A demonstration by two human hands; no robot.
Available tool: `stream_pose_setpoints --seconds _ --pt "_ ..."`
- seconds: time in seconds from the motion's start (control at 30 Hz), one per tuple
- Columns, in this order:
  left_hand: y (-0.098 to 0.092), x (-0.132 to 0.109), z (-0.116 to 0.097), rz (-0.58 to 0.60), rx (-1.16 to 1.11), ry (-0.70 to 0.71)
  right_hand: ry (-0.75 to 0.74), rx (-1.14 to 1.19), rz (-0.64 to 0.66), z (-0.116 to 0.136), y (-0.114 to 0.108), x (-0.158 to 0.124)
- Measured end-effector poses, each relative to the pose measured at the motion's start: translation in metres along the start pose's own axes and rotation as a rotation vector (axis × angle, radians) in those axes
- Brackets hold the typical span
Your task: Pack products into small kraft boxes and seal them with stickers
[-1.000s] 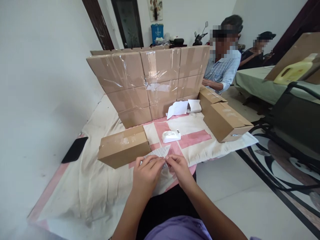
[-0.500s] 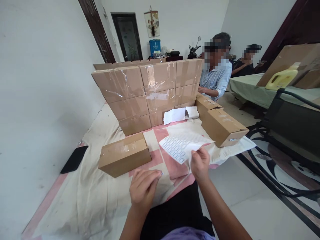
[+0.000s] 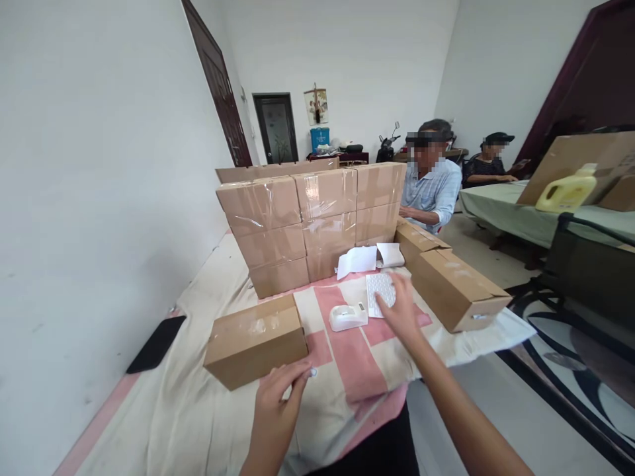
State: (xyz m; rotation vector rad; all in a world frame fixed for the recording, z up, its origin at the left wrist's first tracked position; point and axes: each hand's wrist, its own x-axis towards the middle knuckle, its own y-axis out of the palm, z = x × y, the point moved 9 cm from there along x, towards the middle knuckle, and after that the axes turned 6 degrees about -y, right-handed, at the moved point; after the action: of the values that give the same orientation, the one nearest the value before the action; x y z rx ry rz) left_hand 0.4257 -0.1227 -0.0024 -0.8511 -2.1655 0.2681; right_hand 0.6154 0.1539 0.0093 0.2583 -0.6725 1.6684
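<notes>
My left hand (image 3: 282,393) is closed in a pinch on a small white sticker (image 3: 313,372) at its fingertips. It is just in front of a closed cardboard box (image 3: 255,337). Out to the right, my right hand (image 3: 401,305), thumb and fingers apart, is over a sheet of stickers (image 3: 378,291) printed with rows of small labels. The sheet lies on the cloth and is partly hidden by that hand. Beside it on the left stands a white tape dispenser (image 3: 348,317).
Taped cardboard boxes (image 3: 317,218) form a stacked wall at the back. Two more boxes (image 3: 456,284) line the right edge, near white papers (image 3: 358,260). A black phone-like slab (image 3: 156,344) lies at left. A person in a light blue shirt (image 3: 431,192) sits behind.
My right hand has moved forward with the sticker sheet, laid it down and spread its fingers. The tape dispenser has come into view. My left hand keeps its pinch, near the box.
</notes>
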Motion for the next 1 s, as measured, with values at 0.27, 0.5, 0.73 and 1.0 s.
stream_pose_setpoints --seconds 0.27,0.5,0.73,1.0 --pt "0.014 0.003 -0.008 0.027 -0.025 -0.04 -0.479 0.231 0.456 0.116 0.085 -0.136" --pt "-0.086 0.065 0.088 -0.265 0.722 -0.534 -0.523 0.0 0.529 0.059 0.111 -0.08" --pt "-0.095 0.131 0.178 0.278 0.664 -0.481 -0.704 -0.065 0.756 0.045 0.178 -0.094" --pt "-0.098 0.129 0.182 0.248 0.664 -0.495 -0.571 -0.165 0.783 0.044 0.231 -0.093"
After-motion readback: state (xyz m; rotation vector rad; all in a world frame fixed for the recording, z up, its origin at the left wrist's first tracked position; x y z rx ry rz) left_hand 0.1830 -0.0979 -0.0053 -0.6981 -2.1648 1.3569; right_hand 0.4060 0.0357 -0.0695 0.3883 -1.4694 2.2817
